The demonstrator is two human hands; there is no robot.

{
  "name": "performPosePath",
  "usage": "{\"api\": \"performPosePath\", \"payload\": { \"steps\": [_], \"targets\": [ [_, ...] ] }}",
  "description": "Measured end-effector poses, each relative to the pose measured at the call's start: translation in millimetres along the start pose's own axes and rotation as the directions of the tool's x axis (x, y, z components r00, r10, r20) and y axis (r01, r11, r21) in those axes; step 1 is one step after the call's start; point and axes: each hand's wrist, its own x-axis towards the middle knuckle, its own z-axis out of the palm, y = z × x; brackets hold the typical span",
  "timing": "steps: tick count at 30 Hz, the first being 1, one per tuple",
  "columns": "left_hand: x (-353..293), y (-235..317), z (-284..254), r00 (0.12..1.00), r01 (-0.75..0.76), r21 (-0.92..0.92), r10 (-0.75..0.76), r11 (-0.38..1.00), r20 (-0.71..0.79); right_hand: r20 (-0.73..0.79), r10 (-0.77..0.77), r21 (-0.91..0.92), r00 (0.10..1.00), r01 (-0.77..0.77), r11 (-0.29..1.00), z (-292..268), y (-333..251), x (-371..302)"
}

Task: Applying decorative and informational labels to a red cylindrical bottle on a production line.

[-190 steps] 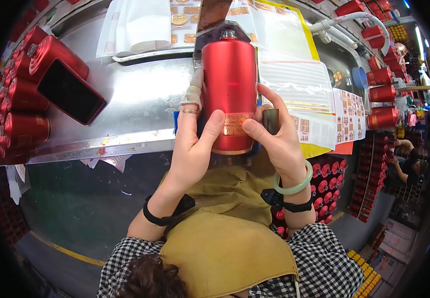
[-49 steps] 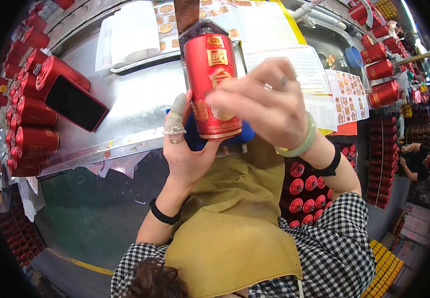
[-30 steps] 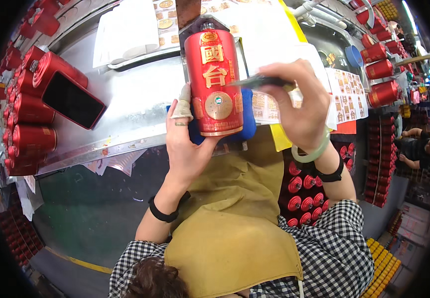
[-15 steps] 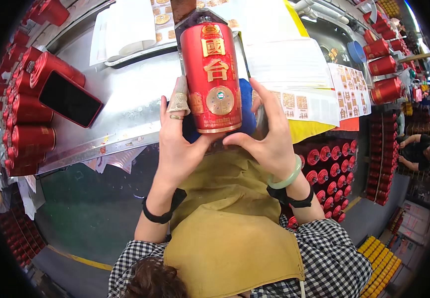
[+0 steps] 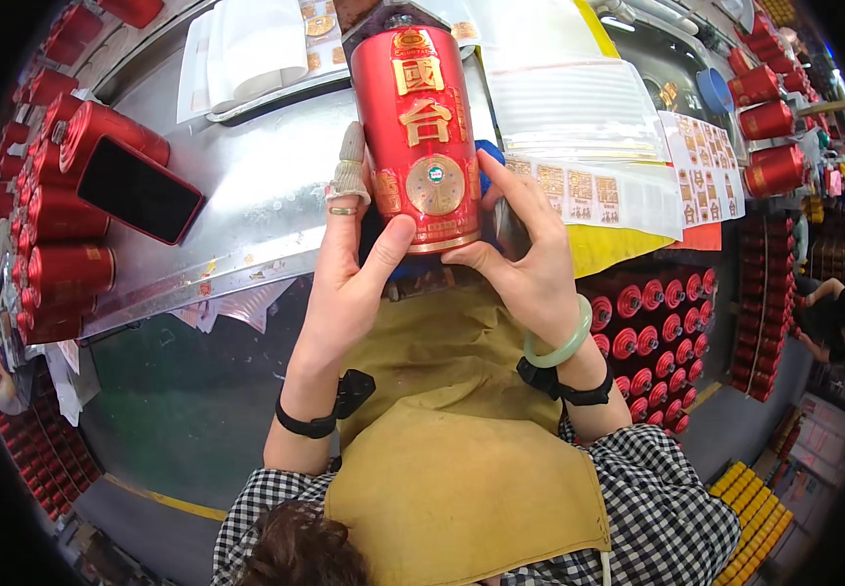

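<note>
A red bottle point(image 5: 417, 127) with gold lettering and a round gold seal lies tilted on its back in a dark cradle, its neck pointing away from me. My left hand point(image 5: 339, 269) wraps its lower left side, the thumb pressed on the front near the base. Cloth covers a finger of that hand, and a ring sits on it. My right hand point(image 5: 530, 225), with a pale green bangle point(image 5: 567, 337) at the wrist, grips the lower right side, thumb at the bottom rim. Part of a blue object shows behind the bottle; its kind is hidden.
Left on the metal bench point(image 5: 247, 195), a phone point(image 5: 139, 188) leans on several red bottles point(image 5: 66, 278). White sheets point(image 5: 569, 107) and gold label sheets point(image 5: 578, 190) lie to the right, over a yellow sheet point(image 5: 608, 249). Capped red bottles point(image 5: 642, 342) stand below right. Another person point(image 5: 827, 313) is far right.
My left thumb has moved up from below the base onto the bottle's front. My right hand has closed in, its fingers now against the bottle's right side. The bottle sits slightly higher in view.
</note>
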Motion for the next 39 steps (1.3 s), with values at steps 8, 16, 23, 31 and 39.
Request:
{"api": "performPosePath", "payload": {
  "steps": [8,16,23,31,39],
  "targets": [
    [3,4,8,0.998,0.039,-0.088,-0.043,0.995,-0.052,0.007,0.018,0.026,1.000,-0.018,1.000,0,-1,2],
    [5,3,-2,0.995,0.080,-0.245,-0.093,0.966,-0.041,0.021,0.022,0.028,1.000,-0.023,0.999,-2,0,3],
    [3,1,-2,0.998,0.042,-0.070,-0.045,0.997,-0.045,0.022,0.014,0.043,1.000,-0.015,0.999,-1,4,3],
    [4,4,-2,0.995,0.057,-0.149,-0.068,0.987,-0.068,0.033,0.036,0.055,0.999,-0.038,0.998,-2,0,5],
    [6,1,2,0.992,0.073,-0.130,-0.085,0.989,-0.090,0.037,0.041,0.049,0.998,-0.043,0.998,-1,1,3]
  ]
}}
